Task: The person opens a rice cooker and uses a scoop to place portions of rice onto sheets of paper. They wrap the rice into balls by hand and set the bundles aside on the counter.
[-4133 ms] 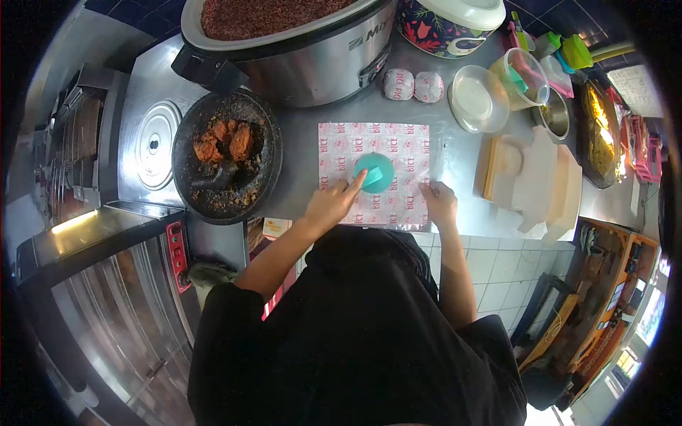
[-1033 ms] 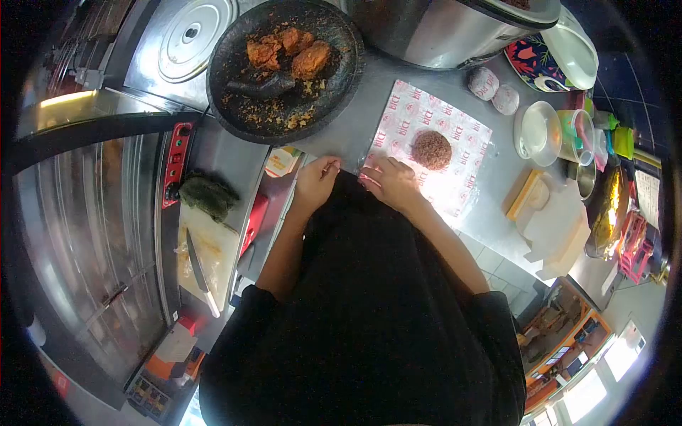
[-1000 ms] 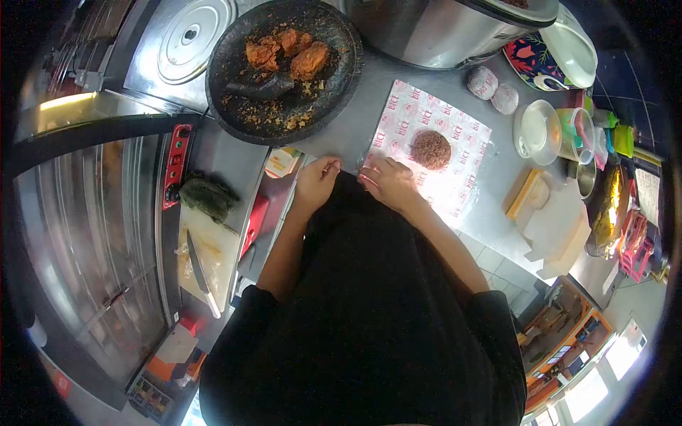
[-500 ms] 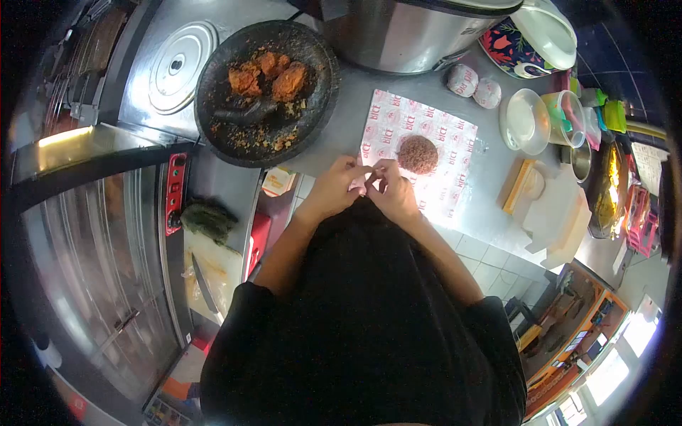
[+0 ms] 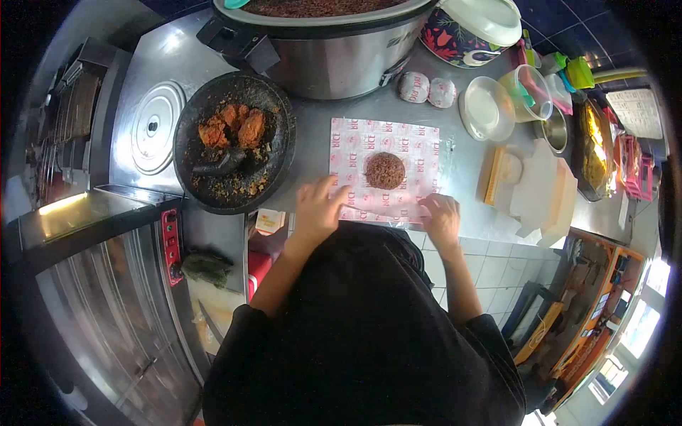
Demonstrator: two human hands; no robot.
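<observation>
A sheet of printed white and red paper (image 5: 347, 149) lies on the steel counter. On its middle sits a round mound of brown-red rice (image 5: 386, 171). At the sheet's near left corner is my left hand (image 5: 318, 209), thumb and fingers apart. My right hand (image 5: 442, 216) is at the near right corner, its fingers bent against the paper's edge; whether they grip it is too small to tell. Two wrapped round bundles (image 5: 414, 87) with the same print rest beyond the sheet.
Stone mortar (image 5: 284, 167) with fried pieces and crumbs at left; large steel cooker (image 5: 334, 64) of rice behind. To the right are plastic tubs (image 5: 487, 108), a steel bowl (image 5: 554, 132) and an open carton (image 5: 543, 188). A knife (image 5: 210, 321) lies on a board at lower left.
My hands have parted from a pinch together at the paper's near left side, the right one moving to the near right corner. The camera view has shifted, showing more of the cooker.
</observation>
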